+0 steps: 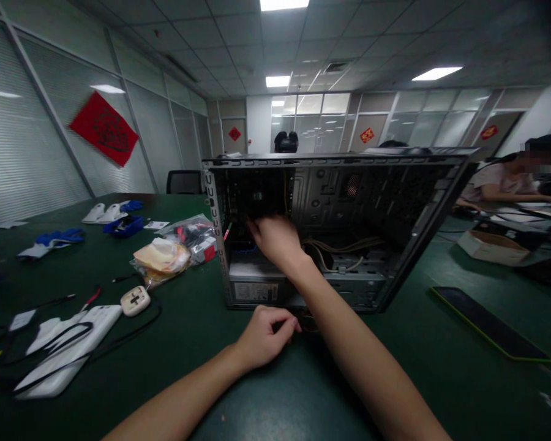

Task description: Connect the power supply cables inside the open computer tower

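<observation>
An open computer case [303,297] stands on its side in front of me, its inside facing me. My right hand [278,242] reaches into its left part, below a dark round cooler or fan [257,197]. The fingers look bent together, but they are blurred and what is in them is hidden. Under that wrist sits a metal power supply [254,291] with a label. On the table just before the case rests my left hand [266,334], fingers curled in and thumb against them, with nothing visible in it. Pale flat cables [349,246] run along the case floor.
Left on the green table lie plastic bags of parts [163,257], a blue tray [123,226], gloves [59,237], a white power strip [68,352] and cables. A dark panel with a green edge [487,321] lies right, near an open box [493,245]. A person [500,180] sits far right.
</observation>
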`<state>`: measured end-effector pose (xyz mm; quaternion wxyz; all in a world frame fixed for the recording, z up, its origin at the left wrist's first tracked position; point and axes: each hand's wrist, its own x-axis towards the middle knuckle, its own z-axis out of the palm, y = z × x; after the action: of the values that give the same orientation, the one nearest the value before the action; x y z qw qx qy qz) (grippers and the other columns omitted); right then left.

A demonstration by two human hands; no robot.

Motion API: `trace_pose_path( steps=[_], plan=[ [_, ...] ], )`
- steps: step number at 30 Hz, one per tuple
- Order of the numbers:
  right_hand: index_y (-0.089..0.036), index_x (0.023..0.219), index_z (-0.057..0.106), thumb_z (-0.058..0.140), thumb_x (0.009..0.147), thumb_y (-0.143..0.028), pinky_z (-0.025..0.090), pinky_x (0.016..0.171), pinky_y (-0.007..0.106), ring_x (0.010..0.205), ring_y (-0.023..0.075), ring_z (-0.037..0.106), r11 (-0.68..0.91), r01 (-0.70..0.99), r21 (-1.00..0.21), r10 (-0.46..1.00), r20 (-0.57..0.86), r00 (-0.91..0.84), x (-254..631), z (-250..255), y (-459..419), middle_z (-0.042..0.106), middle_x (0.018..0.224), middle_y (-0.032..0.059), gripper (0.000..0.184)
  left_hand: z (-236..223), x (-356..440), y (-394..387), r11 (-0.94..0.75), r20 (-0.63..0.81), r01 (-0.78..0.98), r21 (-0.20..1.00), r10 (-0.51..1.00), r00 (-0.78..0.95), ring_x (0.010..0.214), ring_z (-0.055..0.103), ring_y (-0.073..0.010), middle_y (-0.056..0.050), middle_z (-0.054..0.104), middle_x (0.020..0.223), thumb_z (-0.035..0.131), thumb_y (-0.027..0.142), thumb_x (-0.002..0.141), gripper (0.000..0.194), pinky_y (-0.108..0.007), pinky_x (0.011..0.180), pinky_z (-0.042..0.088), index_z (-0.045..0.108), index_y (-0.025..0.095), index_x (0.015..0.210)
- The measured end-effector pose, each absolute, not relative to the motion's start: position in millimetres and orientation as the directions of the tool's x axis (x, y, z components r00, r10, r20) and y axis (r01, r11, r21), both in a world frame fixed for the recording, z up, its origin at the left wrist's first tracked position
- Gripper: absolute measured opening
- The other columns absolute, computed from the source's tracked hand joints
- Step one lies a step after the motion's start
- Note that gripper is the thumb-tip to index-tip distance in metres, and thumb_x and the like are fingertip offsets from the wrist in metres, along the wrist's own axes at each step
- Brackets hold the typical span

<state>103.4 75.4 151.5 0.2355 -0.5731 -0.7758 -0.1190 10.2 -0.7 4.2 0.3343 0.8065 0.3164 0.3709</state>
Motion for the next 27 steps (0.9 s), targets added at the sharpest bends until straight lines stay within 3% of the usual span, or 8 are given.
trace_pose_path(
  steps=[4, 7, 10, 14, 19, 22, 24, 27],
  plan=[
    [-0.017, 0.103, 0.077, 0.037, 0.106, -0.040, 0.052, 0.076, 0.031, 0.088, 0.0277, 0.074, 0.314, 0.942, -0.118, 0.844, 0.490, -0.220, 119.4, 168.1, 61.4, 0.076, 0.094, 0.0172, 0.047, 4.0, 7.7, 3.4, -0.440, 0.318, 0.166, 0.883, 0.819, 0.477, 0.056, 0.053, -0.0130, 0.000, 0.058, 0.059, 0.055, 0.039, 0.096, 0.032, -0.025, 0.060, 0.039, 0.072, 0.012, 0.094],
    [-0.018, 0.105, 0.077, 0.042, 0.104, -0.041, 0.050, 0.076, 0.031, 0.090, 0.0278, 0.073, 0.283, 0.952, -0.116, 0.851, 0.488, -0.193, 136.8, 181.6, 49.4, 0.076, 0.098, 0.0166, 0.042, 12.7, 4.0, 8.4, -0.165, 0.219, -0.147, 0.975, 0.815, 0.537, 0.062, 0.055, -0.0138, -0.003, 0.063, 0.077, 0.065, 0.050, 0.090, 0.051, -0.026, 0.062, 0.041, 0.059, 0.014, 0.125],
    [-0.018, 0.098, 0.078, 0.045, 0.103, -0.046, 0.048, 0.073, 0.029, 0.087, 0.0264, 0.072, 0.274, 0.954, -0.121, 0.865, 0.465, -0.189, 152.3, 194.3, 34.7, 0.076, 0.096, 0.0150, 0.043, 30.9, -2.6, 13.9, 0.148, 0.169, -0.439, 0.886, 0.779, 0.603, 0.077, 0.060, -0.0174, -0.007, 0.064, 0.099, 0.066, 0.054, 0.088, 0.069, -0.029, 0.072, 0.045, 0.042, 0.021, 0.145],
    [-0.018, 0.093, 0.078, 0.045, 0.102, -0.048, 0.046, 0.069, 0.028, 0.082, 0.0235, 0.070, 0.304, 0.947, -0.107, 0.869, 0.439, -0.230, 164.5, 206.0, 13.4, 0.076, 0.089, 0.0122, 0.045, 57.5, -12.1, 22.8, 0.267, 0.161, -0.611, 0.745, 0.817, 0.554, 0.082, 0.058, -0.0184, -0.006, 0.061, 0.101, 0.058, 0.049, 0.093, 0.052, -0.030, 0.077, 0.044, 0.049, 0.025, 0.138],
    [-0.020, 0.096, 0.077, 0.054, 0.099, -0.042, 0.044, 0.064, 0.028, 0.076, 0.0222, 0.070, 0.409, 0.912, -0.022, 0.876, 0.291, -0.385, 169.6, 203.7, -8.4, 0.075, 0.088, 0.0097, 0.032, 71.7, -13.3, 32.4, 0.308, 0.168, -0.632, 0.711, 0.798, 0.578, 0.081, 0.057, -0.0193, -0.006, 0.059, 0.095, 0.050, 0.056, 0.095, 0.046, -0.031, 0.075, 0.044, 0.058, 0.022, 0.126],
    [-0.021, 0.093, 0.077, 0.056, 0.098, -0.036, 0.042, 0.058, 0.025, 0.070, 0.0181, 0.069, 0.539, 0.834, -0.113, 0.841, 0.134, -0.525, 169.4, 198.8, -18.0, 0.075, 0.084, 0.0064, 0.026, 61.6, -8.4, 28.9, 0.280, 0.187, -0.601, 0.749, 0.780, 0.597, 0.072, 0.051, -0.0166, -0.002, 0.053, 0.078, 0.058, 0.062, 0.091, 0.046, -0.030, 0.072, 0.043, 0.065, 0.019, 0.105],
    [-0.021, 0.093, 0.076, 0.056, 0.097, -0.036, 0.040, 0.056, 0.023, 0.067, 0.0165, 0.068, 0.602, 0.783, -0.155, 0.798, 0.101, -0.593, 167.9, 197.9, -23.3, 0.075, 0.082, 0.0052, 0.025, 47.3, -4.7, 22.5, 0.202, 0.209, -0.526, 0.826, 0.758, 0.618, 0.070, 0.050, -0.0164, -0.002, 0.052, 0.073, 0.068, 0.066, 0.083, 0.050, -0.030, 0.069, 0.043, 0.065, 0.018, 0.091],
    [-0.020, 0.091, 0.076, 0.059, 0.097, -0.036, 0.039, 0.056, 0.023, 0.066, 0.0157, 0.067, 0.669, 0.729, -0.144, 0.743, 0.105, -0.661, 163.7, 199.3, -29.1, 0.074, 0.079, 0.0047, 0.025, 22.9, 0.1, 11.7, 0.083, 0.217, -0.381, 0.921, 0.701, 0.679, 0.066, 0.051, -0.0155, -0.003, 0.056, 0.074, 0.074, 0.070, 0.075, 0.057, -0.030, 0.065, 0.042, 0.064, 0.015, 0.085]
  ],
)
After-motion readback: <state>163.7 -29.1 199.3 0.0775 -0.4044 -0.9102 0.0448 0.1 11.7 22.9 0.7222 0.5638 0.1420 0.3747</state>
